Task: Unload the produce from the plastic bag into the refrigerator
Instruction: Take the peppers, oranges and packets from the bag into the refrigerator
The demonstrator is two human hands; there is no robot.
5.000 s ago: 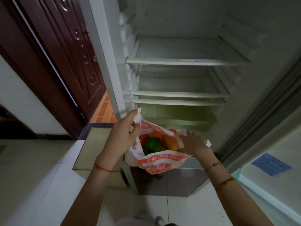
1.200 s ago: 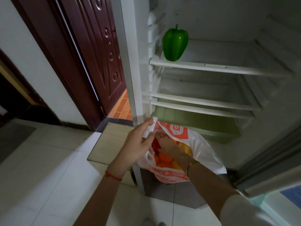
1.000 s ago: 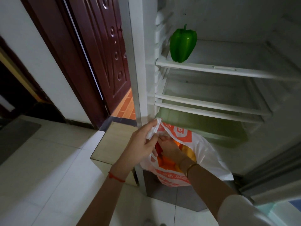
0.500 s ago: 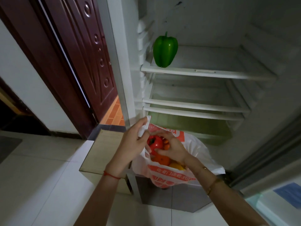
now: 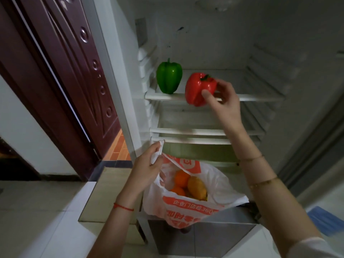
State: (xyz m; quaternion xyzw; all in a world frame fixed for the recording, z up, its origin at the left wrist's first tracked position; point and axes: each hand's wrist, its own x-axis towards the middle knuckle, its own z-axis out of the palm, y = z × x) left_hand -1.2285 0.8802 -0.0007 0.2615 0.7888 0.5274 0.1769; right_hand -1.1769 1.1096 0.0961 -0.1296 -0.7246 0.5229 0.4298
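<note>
Glossy red bell pepper held at front edge of top white refrigerator shelf, beside shiny green bell pepper.

Right hand grasping red pepper; left hand pinching white-and-orange plastic bag handle. Released too near the edge, could roll off.

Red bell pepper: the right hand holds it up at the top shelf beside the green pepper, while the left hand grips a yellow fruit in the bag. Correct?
Not quite. In the head view the left hand grips the white plastic bag's handle, not fruit. The rest stands.
</note>
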